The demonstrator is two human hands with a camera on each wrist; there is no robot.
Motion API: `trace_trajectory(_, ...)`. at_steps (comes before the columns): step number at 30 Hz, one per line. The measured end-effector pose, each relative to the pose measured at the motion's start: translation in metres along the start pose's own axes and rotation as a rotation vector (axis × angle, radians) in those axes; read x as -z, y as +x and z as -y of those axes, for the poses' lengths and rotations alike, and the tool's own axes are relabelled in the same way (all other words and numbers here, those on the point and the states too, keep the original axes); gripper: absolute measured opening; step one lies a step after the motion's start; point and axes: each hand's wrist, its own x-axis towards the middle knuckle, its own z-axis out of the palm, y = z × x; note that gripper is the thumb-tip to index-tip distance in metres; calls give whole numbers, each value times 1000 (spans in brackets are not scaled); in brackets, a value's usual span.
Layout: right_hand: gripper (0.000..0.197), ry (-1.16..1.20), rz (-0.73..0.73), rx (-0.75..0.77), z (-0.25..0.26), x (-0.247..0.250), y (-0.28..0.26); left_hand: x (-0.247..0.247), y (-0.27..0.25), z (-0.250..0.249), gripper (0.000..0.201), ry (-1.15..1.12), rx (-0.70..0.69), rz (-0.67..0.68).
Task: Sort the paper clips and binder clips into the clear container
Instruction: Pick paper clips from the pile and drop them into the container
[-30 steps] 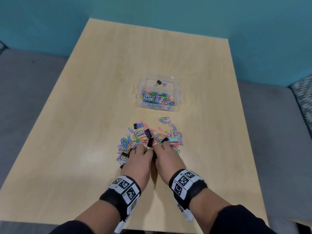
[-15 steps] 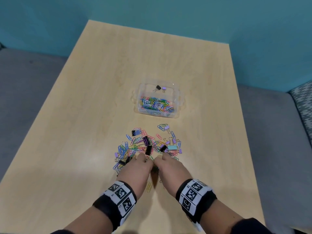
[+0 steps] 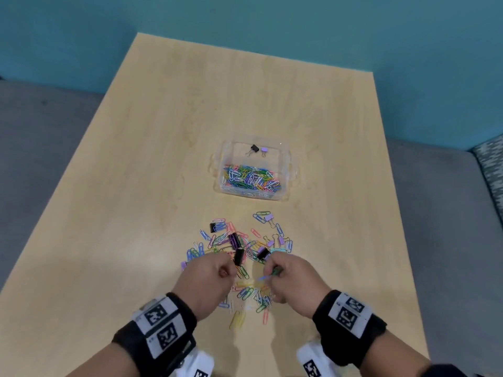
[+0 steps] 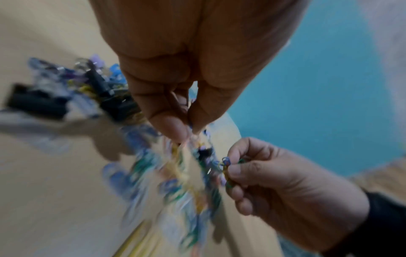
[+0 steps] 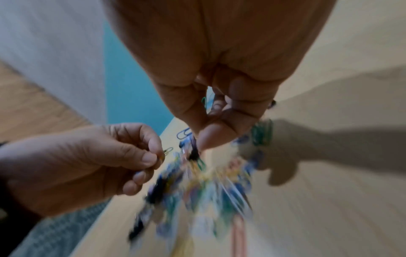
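Coloured paper clips (image 3: 246, 293) lay heaped on the wooden table (image 3: 136, 186), near side. Both hands hovered over them: the left hand (image 3: 206, 284) pinched clips, the right hand (image 3: 295, 284) likewise (blue and green ones). Farther off stood the clear container (image 3: 285, 170), partly filled.

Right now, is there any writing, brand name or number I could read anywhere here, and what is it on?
No readable words, brand names or numbers show in any view.
Left wristband: black-and-white square code patterns only, no letters.
Right wristband: the same kind of square patterns, no letters.
Clear container: no label visible.
Paper clips and binder clips: no markings that can be made out.
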Motion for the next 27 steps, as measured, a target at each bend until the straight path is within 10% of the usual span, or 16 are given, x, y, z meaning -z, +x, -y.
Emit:
trace_trajectory(12, 22, -51, -281, 206, 112, 82, 95, 71, 110, -106, 24, -77, -144, -170)
trace_trajectory(21, 14, -271, -182, 115, -15, 30, -6, 29, -13, -8, 11, 299, -140, -107)
trace_trajectory(27, 40, -483, -128, 149, -49, -36, -41, -35, -45, 27, 51, 594, -175, 7)
